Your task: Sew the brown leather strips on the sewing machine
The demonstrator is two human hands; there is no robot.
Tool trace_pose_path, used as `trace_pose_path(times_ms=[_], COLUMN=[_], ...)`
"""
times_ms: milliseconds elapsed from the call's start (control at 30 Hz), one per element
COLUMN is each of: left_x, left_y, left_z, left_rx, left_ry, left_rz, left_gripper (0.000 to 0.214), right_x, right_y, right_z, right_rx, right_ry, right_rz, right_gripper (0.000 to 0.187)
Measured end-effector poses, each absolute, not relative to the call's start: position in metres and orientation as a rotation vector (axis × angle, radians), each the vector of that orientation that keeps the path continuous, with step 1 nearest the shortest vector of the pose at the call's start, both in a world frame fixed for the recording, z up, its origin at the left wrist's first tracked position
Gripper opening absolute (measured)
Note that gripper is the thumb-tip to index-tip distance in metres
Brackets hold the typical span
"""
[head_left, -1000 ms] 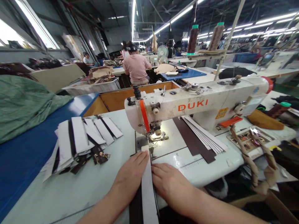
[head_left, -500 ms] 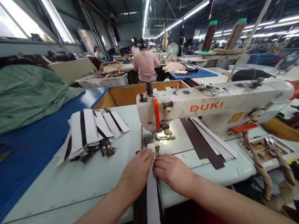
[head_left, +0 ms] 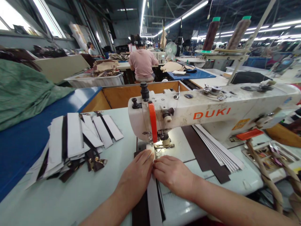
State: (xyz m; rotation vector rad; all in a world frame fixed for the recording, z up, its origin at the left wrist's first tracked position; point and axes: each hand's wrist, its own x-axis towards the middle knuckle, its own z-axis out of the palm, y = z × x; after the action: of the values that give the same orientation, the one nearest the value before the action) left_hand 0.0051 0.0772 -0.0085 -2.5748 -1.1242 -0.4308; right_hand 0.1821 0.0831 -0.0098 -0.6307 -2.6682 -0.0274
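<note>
A white strip backed with dark brown (head_left: 152,197) lies along the table toward the needle of a white sewing machine (head_left: 211,113). My left hand (head_left: 137,175) rests flat on the strip's left side, fingers together and stretched toward the presser foot (head_left: 164,142). My right hand (head_left: 172,174) lies on the strip's right edge with its fingertips meeting the left hand's just before the foot. The strip's front end is hidden under my fingers.
A heap of white and brown strips (head_left: 72,141) lies at the left, a second stack (head_left: 211,150) under the machine arm. A blue surface with green cloth (head_left: 21,94) is far left. A tray of small parts (head_left: 270,153) sits right. A person in pink (head_left: 142,64) sits ahead.
Both hands have slid forward along the strip to the presser foot, and my fingertips have closed together. My view has moved nearer the machine.
</note>
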Motion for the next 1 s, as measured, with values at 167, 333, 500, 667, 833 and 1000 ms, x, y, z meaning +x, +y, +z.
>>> trace_pose_path(times_ms=[167, 333, 500, 667, 833, 1000], left_x=[0.005, 0.006, 0.006, 0.007, 0.006, 0.005], left_y=[0.08, 0.085, 0.088, 0.09, 0.09, 0.091], left_z=[-0.008, -0.008, -0.007, -0.004, -0.005, -0.007], left_rx=[-2.592, -2.567, -2.566, -2.553, -2.552, -2.6], left_ry=[-1.127, -1.111, -1.121, -1.1, -1.104, -1.167], left_rz=[-0.465, -0.528, -0.498, -0.542, -0.582, -0.596], left_gripper=[0.036, 0.036, 0.036, 0.035, 0.033, 0.032], right_x=[0.183, 0.182, 0.182, 0.182, 0.182, 0.182], right_y=[0.086, 0.089, 0.093, 0.093, 0.093, 0.094], right_z=[-0.012, -0.015, -0.012, -0.014, -0.013, -0.011], right_rx=[-0.639, -0.652, -0.649, -0.662, -0.677, -0.692], right_ry=[-2.628, -2.611, -2.589, -2.585, -2.606, -2.61], right_rz=[0.003, 0.008, 0.007, 0.033, 0.045, 0.059], right_gripper=[0.02, 0.019, 0.016, 0.017, 0.015, 0.013])
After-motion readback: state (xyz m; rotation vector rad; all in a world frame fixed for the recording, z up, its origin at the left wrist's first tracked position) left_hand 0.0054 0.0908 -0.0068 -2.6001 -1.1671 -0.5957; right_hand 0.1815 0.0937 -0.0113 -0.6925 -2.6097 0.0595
